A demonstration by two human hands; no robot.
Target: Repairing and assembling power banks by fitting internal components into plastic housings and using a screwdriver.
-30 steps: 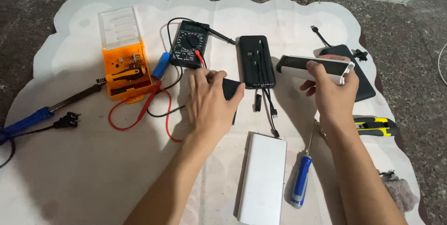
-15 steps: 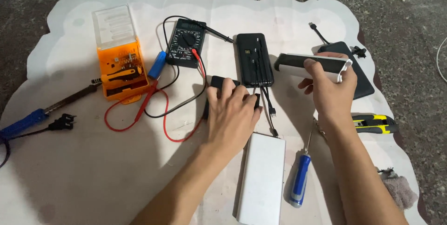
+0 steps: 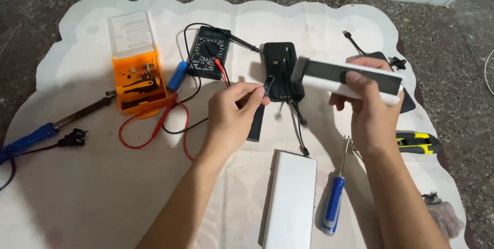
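Note:
My right hand (image 3: 368,112) grips a long white casing with a dark face (image 3: 350,76) and holds it tilted above the mat. My left hand (image 3: 234,117) pinches the upper end of a narrow black strip (image 3: 256,124) between thumb and fingertips, just left of a black power-bank module (image 3: 280,66) with short cables hanging from it. The strip's lower end reaches down toward the white mat (image 3: 92,187). The two hands are apart, with the black module between them.
A multimeter (image 3: 207,53) with red and black leads, a blue cylindrical cell (image 3: 177,75) and an orange tool box (image 3: 136,69) lie at the left. A soldering iron (image 3: 31,138) is far left. In front lie a white case (image 3: 290,197), a blue screwdriver (image 3: 333,205) and a yellow knife (image 3: 419,142).
My left hand has risen off the mat, its fingers now pinching the black strip. My right hand has brought the white casing left, toward the middle.

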